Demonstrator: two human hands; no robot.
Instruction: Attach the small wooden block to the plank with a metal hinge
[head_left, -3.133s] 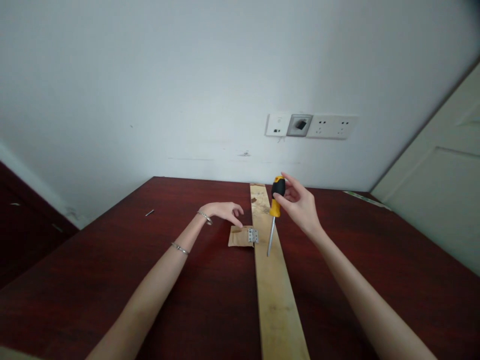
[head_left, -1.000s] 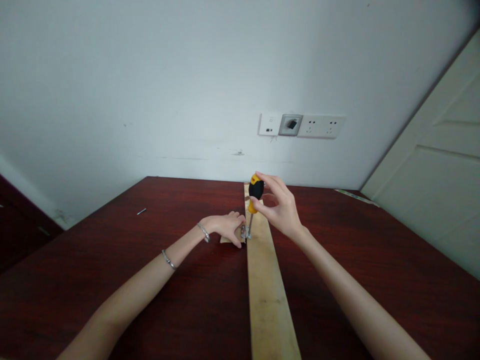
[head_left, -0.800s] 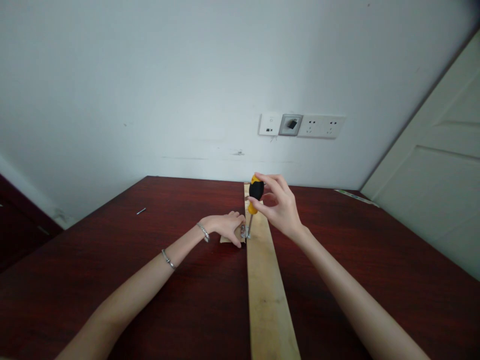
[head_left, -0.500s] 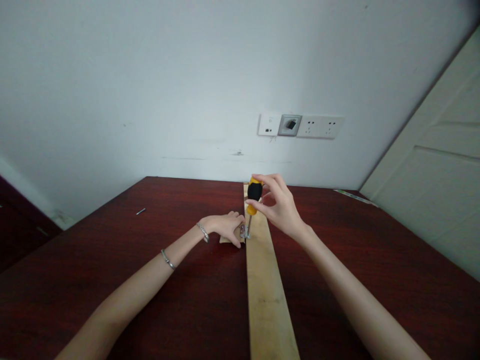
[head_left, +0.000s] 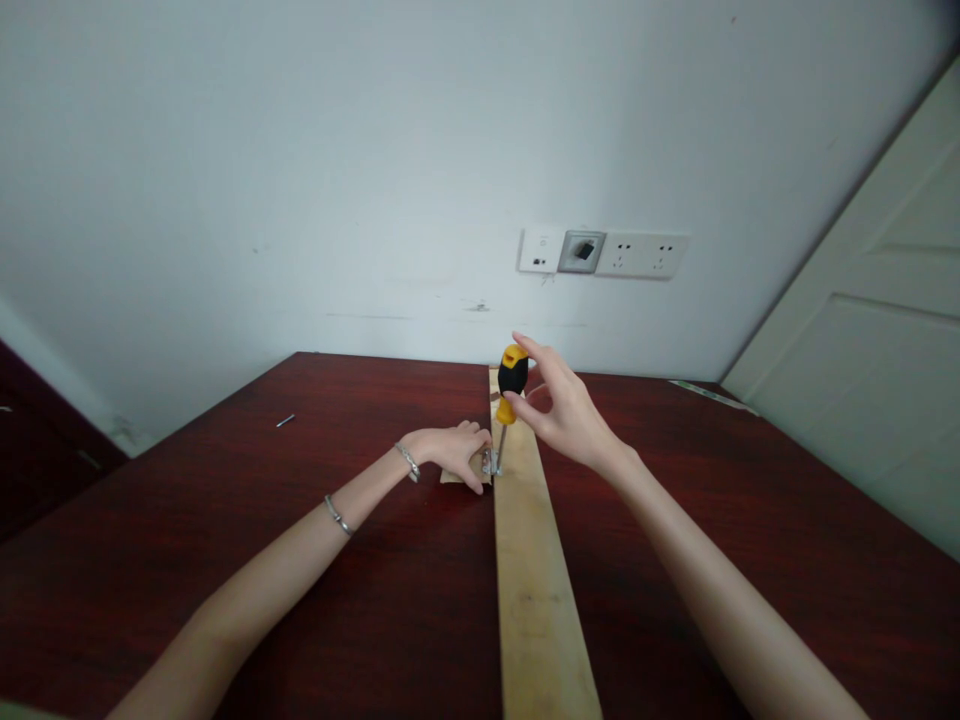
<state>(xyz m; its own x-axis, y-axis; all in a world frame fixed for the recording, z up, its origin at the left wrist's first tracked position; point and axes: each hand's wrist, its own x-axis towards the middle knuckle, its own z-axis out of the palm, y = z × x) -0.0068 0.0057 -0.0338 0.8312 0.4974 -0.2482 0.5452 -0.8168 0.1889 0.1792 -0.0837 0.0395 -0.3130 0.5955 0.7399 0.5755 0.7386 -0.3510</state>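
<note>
dark red table (head_left: 225, 520) carries a wooden plank (head_left: 534, 560); right hand (head_left: 566, 415) pinches a screwdriver (head_left: 511, 382); left hand (head_left: 454, 452) presses a small block (head_left: 453, 478), hinge (head_left: 490, 462) mostly hidden.

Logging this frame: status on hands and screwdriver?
Right hand grips screwdriver, upright, tip at hinge. Left hand holds hinge against plank. Small metal piece far left, apart.
</note>
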